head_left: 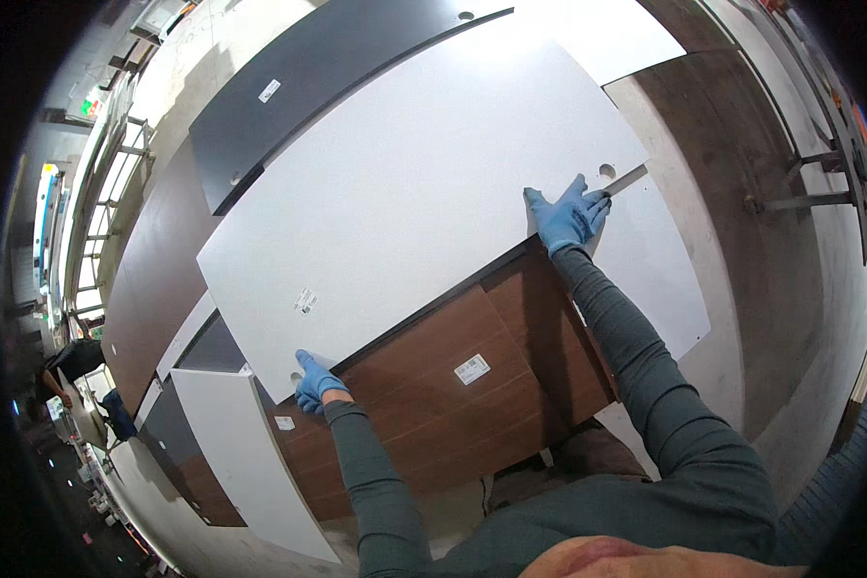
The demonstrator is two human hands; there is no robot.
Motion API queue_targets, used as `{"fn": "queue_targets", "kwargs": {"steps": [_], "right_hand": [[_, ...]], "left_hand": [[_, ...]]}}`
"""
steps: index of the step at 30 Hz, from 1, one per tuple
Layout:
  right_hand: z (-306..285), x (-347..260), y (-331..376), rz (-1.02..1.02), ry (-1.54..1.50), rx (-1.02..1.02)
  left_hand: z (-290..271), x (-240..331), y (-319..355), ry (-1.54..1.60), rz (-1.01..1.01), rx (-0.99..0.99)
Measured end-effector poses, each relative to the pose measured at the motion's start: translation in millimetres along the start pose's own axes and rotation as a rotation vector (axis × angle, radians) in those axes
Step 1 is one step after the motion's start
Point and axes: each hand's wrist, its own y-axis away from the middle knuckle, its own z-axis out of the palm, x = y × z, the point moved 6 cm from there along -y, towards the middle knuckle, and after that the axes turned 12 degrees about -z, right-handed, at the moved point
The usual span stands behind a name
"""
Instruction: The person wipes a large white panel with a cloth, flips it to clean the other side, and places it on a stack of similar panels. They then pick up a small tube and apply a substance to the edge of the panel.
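White, the broad rectangular panel [405,212] lies partly over a brown wood-grain board [409,376]. The blue-gloved right hand [566,220] spreads its fingers on the near edge; whether the blue-gloved left hand [315,387] grips, I can't tell. Apparently positioning; shifting it calls for even guidance.

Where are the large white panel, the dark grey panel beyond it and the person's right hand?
Large white panel [424,202]: head view, middle of its top face.
Dark grey panel [323,65]: head view, its top face.
Right hand [565,223]: head view, its gloved back.
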Motion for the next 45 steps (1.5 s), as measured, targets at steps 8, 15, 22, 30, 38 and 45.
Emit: {"fn": "queue_targets", "kwargs": {"steps": [8, 15, 22, 30, 38, 45], "right_hand": [[4.6, 7.2, 10.8, 0.001, 0.011, -0.011], [8.9, 14.3, 16.9, -0.002, 0.009, -0.003], [14.6, 20.0, 15.3, -0.008, -0.022, 0.031], [18.1, 11.3, 6.2, -0.016, 0.036, 0.052], [21.6, 10.8, 0.7, -0.059, -0.027, 0.112], [22.8, 11.7, 2.2, -0.051, -0.030, 0.106]], "left_hand": [[-7.0, -22.3, 24.3, 0.137, -0.041, -0.310], [-20.4, -23.0, 33.5, 0.110, -0.038, -0.003], [-11.9, -23.1, 32.4, 0.104, -0.029, -0.056], [10.9, -1.5, 22.9, 0.205, -0.114, -0.172], [10.6, 2.4, 23.8, 0.210, -0.087, -0.171], [6.7, 4.6, 29.2, 0.252, -0.071, -0.180]]}}
